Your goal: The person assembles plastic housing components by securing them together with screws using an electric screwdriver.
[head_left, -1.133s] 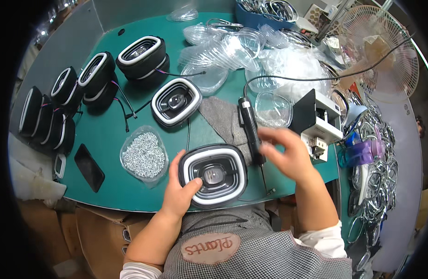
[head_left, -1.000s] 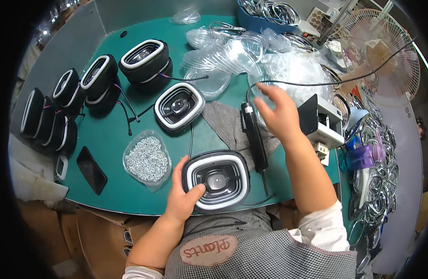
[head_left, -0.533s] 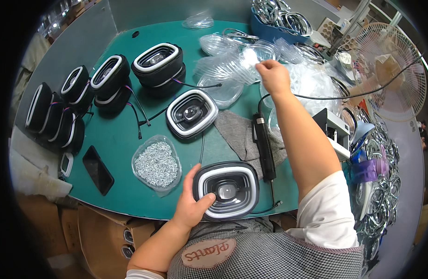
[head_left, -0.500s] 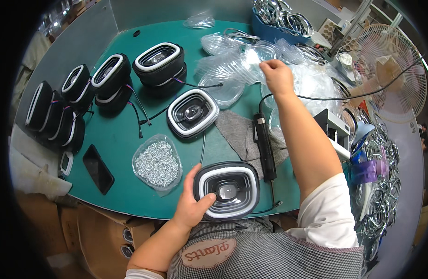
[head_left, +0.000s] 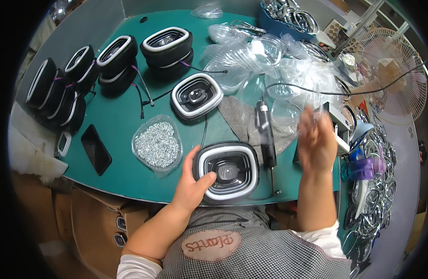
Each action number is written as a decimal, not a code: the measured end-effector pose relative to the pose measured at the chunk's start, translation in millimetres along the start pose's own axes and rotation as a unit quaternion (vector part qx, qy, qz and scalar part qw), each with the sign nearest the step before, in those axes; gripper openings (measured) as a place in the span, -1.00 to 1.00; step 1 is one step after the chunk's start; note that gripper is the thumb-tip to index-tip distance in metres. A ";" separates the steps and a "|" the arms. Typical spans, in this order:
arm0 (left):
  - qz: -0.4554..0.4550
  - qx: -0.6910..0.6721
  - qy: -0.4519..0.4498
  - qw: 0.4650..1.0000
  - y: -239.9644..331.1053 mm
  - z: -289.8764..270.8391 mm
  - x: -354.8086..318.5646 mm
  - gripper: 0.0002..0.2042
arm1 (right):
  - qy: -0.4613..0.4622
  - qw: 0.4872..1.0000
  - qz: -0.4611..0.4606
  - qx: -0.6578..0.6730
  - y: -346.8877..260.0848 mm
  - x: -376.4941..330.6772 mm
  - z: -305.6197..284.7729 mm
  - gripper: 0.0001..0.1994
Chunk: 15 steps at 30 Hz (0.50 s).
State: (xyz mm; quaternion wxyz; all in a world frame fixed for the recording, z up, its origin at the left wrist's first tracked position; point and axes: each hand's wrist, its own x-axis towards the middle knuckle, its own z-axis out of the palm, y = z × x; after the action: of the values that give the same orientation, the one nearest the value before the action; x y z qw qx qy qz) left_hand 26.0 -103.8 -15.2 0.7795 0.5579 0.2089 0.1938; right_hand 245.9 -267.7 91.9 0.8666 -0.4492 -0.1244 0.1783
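My left hand grips the near-left rim of a black rounded housing with a white ring, which lies face up at the table's front edge. Blurred by motion, my right hand hovers to the right of that housing, its fingers closed on what looks like a clear plastic cover. A black electric screwdriver lies on a grey cloth between my two hands. A second housing lies face up behind it.
A clear bag of small screws and a black phone lie at the left. Stacked housings line the back left. A pile of clear covers, a blue bin, a fan and metal rings crowd the right.
My right hand reached out to the pile of clear covers at the back, then drew back toward me and now hovers beside the near housing. My left hand stayed on the housing.
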 end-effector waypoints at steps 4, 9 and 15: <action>-0.042 -0.069 0.025 0.996 8.1 7.7 -0.7 -0.29 | -0.043 0.988 0.124 0.086 44.0 -73.3 -35.8 -0.80; -0.002 -0.056 0.038 0.998 0.3 5.3 -0.7 -0.29 | -0.056 0.976 0.204 0.050 55.9 -106.8 -53.0 -0.68; -0.006 -0.043 0.024 0.999 4.0 6.7 -3.9 -0.29 | -0.078 0.940 0.329 -0.049 39.1 -92.8 -49.3 -0.55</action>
State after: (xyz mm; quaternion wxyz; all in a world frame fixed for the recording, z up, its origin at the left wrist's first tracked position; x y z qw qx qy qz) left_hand 26.1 -110.0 -9.1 0.7986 0.5178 0.2223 0.2115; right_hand 172.7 -322.1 26.7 0.7240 -0.4915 -0.0454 0.4818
